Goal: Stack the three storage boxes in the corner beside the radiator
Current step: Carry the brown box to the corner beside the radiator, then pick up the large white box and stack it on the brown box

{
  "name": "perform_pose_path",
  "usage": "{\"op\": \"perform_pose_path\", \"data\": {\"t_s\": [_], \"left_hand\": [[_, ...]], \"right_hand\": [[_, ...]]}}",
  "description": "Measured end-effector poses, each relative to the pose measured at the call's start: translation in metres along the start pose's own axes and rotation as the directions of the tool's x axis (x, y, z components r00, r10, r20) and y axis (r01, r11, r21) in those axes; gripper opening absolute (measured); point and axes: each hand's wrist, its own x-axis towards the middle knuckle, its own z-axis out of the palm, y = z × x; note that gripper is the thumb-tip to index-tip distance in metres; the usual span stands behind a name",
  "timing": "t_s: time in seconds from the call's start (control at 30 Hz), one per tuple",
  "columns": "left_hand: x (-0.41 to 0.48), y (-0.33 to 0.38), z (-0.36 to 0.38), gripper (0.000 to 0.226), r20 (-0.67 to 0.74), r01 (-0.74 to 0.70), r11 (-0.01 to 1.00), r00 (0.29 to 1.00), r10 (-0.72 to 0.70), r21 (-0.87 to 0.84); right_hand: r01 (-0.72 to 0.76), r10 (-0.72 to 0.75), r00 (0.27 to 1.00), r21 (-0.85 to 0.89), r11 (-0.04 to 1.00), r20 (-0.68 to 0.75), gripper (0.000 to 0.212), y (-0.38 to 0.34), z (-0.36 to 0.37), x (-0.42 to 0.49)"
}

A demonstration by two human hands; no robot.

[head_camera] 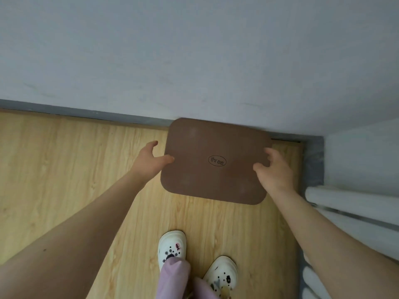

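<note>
A brown storage box [216, 184] with rounded corners is seen from above, its lid marked "three" in an oval. Its far edge is against the grey wall, a little left of the corner. Anything beneath it is hidden by the lid. My left hand [149, 162] is at the box's left edge, thumb tip touching the lid, fingers spread and off the side. My right hand [274, 171] is on the right edge, thumb and curled fingers gripping the lid's rim.
A white radiator [354, 203] runs along the right wall, close to my right forearm. A grey skirting board [86, 114] lines the wall and corner. Bare wooden floor [64, 169] stretches to the left. My feet in white clogs [172, 247] stand just behind the box.
</note>
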Motion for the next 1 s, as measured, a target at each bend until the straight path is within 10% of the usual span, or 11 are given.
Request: {"op": "perform_pose_path", "data": {"t_s": [0.6, 1.0], "left_hand": [[-0.355, 0.125, -0.214, 0.064, -0.110, -0.391, 0.697, 0.824, 0.557, 0.600], [-0.496, 0.090, -0.348, 0.052, -0.441, -0.379, 0.853, 0.736, 0.513, 0.360]], "right_hand": [[0.578, -0.575, 0.806, 0.021, 0.816, 0.141, 0.028, -0.234, -0.136, -0.320], [0.791, -0.780, 0.604, 0.002, 0.612, 0.165, 0.028, -0.328, -0.130, -0.499]]}}
